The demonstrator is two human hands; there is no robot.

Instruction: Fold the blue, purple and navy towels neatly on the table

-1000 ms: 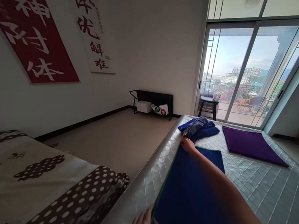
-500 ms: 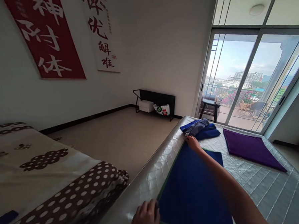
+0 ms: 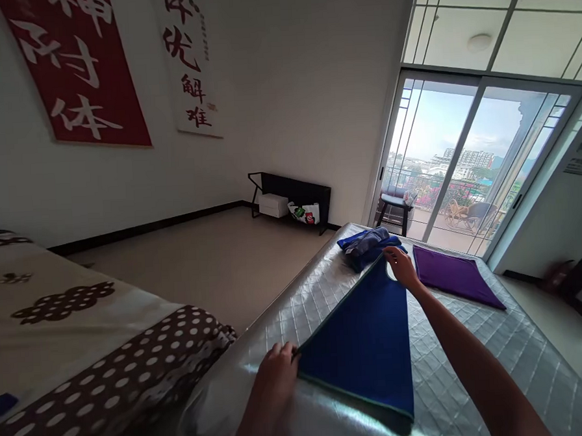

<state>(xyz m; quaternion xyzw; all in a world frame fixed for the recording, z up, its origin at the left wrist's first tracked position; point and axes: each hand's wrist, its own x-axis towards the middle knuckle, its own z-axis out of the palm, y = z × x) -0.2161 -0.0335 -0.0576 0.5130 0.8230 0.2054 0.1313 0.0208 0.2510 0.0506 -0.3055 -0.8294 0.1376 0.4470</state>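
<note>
A dark blue cloth with a green edge (image 3: 358,338) is stretched between my hands above the silver quilted mattress (image 3: 315,301). My left hand (image 3: 277,368) pinches its near left corner. At the far corner, my right hand (image 3: 399,264) grips the cloth between thumb and fingers, and the fabric hangs down on the right side. Just beyond my right hand lies a crumpled pile of blue and grey cloth (image 3: 368,241). A flat purple cloth (image 3: 454,274) rests on the mattress to the right of it.
A bed with a polka-dot cover (image 3: 133,363) stands on the left, past a strip of floor (image 3: 190,262). Against the back wall is a black bench (image 3: 294,188) with a white box (image 3: 273,206) and a bag (image 3: 304,213) beneath. Sliding glass doors (image 3: 444,158) are at the right.
Both hands have raised the blue cloth from the mattress. My right hand has moved right with the far corner, and the cloth now slants between the hands. The view has shifted slightly right.
</note>
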